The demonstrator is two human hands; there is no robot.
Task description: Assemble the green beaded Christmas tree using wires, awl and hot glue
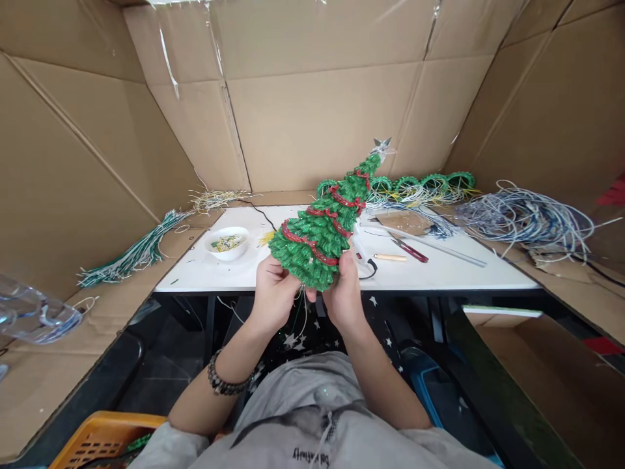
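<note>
A green glittery Christmas tree ornament [317,238] with red garlands and a silver star [381,146] on its tip is held tilted, its top leaning to the upper right. My left hand [276,290] grips the base from the left, fingers partly hidden beneath it. On the other side, my right hand [346,293] holds the lower right edge with the thumb up. Thin pale wires [305,312] hang under the base between my hands.
The white table [234,277] carries a bowl [228,255] of small wired parts, red snips [411,251], a wooden-handled tool [389,258] and a soldering iron cord. Wire bundles [527,215] lie right, green-white wires [137,251] left. An orange basket [105,433] stands below.
</note>
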